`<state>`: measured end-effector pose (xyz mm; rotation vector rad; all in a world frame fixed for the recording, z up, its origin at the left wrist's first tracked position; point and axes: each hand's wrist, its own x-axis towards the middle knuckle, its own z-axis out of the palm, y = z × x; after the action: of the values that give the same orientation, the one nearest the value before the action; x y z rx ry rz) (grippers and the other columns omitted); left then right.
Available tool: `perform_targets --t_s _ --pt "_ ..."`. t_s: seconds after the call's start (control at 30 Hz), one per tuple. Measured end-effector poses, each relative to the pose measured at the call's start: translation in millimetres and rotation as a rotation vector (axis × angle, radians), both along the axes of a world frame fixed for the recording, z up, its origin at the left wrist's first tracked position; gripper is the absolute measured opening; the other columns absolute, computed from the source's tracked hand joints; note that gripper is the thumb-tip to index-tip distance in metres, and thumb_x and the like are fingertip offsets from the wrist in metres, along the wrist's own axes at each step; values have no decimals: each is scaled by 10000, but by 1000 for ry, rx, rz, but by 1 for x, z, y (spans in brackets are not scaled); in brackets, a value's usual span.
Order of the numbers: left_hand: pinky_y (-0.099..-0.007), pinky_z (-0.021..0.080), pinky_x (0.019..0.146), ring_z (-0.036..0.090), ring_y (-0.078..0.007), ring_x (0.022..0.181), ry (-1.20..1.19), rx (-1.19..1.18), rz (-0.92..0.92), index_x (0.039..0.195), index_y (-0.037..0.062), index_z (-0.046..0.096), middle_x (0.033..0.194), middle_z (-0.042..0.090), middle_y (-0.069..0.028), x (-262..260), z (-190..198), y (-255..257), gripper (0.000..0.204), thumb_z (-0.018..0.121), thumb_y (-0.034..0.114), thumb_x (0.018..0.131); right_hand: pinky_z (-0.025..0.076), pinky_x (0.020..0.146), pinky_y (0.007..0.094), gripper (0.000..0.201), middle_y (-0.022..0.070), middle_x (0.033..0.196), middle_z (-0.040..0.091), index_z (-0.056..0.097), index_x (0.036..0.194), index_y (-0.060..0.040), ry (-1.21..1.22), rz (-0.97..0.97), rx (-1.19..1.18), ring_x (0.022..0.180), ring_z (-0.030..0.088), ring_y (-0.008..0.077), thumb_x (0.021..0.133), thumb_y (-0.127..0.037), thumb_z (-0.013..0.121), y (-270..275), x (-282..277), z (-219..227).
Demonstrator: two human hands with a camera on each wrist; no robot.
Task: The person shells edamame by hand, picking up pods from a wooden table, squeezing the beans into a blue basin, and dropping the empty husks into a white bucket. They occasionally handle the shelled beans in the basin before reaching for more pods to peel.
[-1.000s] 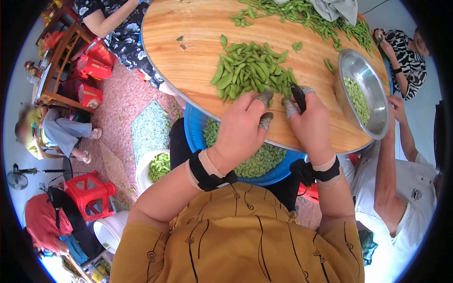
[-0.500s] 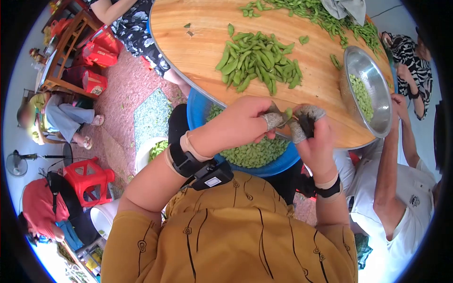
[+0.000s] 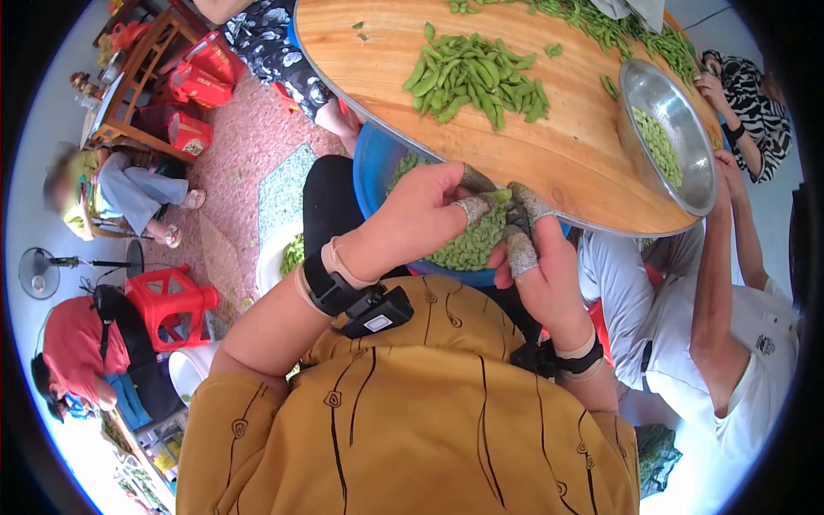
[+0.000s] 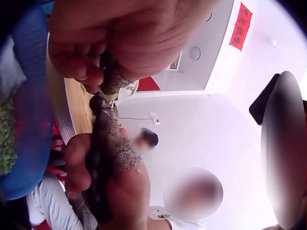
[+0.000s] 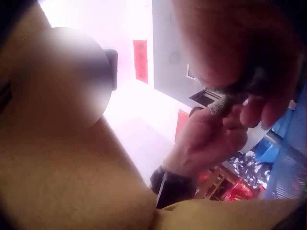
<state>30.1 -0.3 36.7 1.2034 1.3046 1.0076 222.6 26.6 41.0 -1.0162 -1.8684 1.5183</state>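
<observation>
Both hands meet over the blue basin [image 3: 367,176], which holds shelled green beans [image 3: 468,247]. My left hand [image 3: 422,206] pinches a green pod [image 3: 500,196] between its wrapped thumb and finger. Close against it, my right hand [image 3: 545,266], also with wrapped fingertips, touches the pod's other end and has a dark object along its fingers. The left wrist view shows the fingertips of the left hand [image 4: 129,38] and right hand [image 4: 120,182] nearly meeting, the pod mostly hidden. Beyond them on the wooden table [image 3: 378,69] lies a heap of pods [image 3: 481,79].
A metal bowl [image 3: 631,120] with beans stands at the table's right edge, beside a person in white [image 3: 721,335]. More pods [image 3: 601,34] lie at the far edge. A white bucket [image 3: 271,257] stands left of the basin; a red stool [image 3: 172,296] is farther left.
Both hands have left the pod heap and come back over the basin, a pod now between them. Since half a second ago they have drawn closer together, and the view has shifted.
</observation>
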Motion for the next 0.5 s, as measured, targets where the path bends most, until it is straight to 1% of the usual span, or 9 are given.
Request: perform_targets --t_s 0.13,0.2,0.23,0.3,0.33,0.4,0.43,0.5 --pt "-203 415 580 512 -48 699 -35 6 2 1089 19 582 824 592 8 4 3 -8 255 511 -10 847 492 519 243 373 62 728 626 437 1270 -2 47 39 -66 561 581 109 898 -17 409 2 3 -1" --pt "-216 443 613 534 -63 729 -1 -6 3 1078 6 575 837 601 2 4 6 -11 283 498 -42 810 466 483 225 359 54 735 621 455 1254 -12 55 51 -143 540 547 93 900 -16 394 3 5 -1" --pt "-216 443 613 534 -63 729 -2 -5 6 1078 6 575 837 601 2 4 2 -12 283 498 -42 810 466 483 225 359 54 735 621 455 1254 -12 54 54 -142 540 547 93 900 -16 394 3 5 -1" --pt "-236 473 646 556 -77 751 154 138 40 1056 -21 566 837 610 -27 4 -5 -15 280 500 -58 787 428 446 216 356 52 746 612 454 1260 -29 80 91 -237 517 501 79 909 -24 393 3 5 0" --pt "-236 473 646 556 -77 751 153 139 44 1056 -21 566 837 610 -27 4 -3 -17 280 500 -58 787 428 446 216 356 52 746 612 454 1260 -29 78 95 -236 517 501 79 909 -24 393 3 5 -2" --pt "-251 490 668 564 -79 763 323 249 47 1029 -47 559 823 610 -55 6 4 -22 242 502 -58 794 398 432 211 357 54 751 599 440 1282 -42 127 127 -356 504 465 68 928 -39 394 2 3 -5" --pt "-251 490 668 564 -79 763 322 253 50 1029 -47 559 823 610 -55 5 6 -23 242 502 -58 794 398 432 211 357 54 751 599 440 1282 -42 125 129 -352 504 465 68 928 -39 394 1 0 -2" --pt "-251 484 644 550 -72 737 384 240 103 995 -57 556 804 609 -74 4 7 -24 198 517 -45 802 390 436 208 370 55 760 590 421 1307 -49 185 74 -346 504 451 65 938 -41 390 -3 -3 4"
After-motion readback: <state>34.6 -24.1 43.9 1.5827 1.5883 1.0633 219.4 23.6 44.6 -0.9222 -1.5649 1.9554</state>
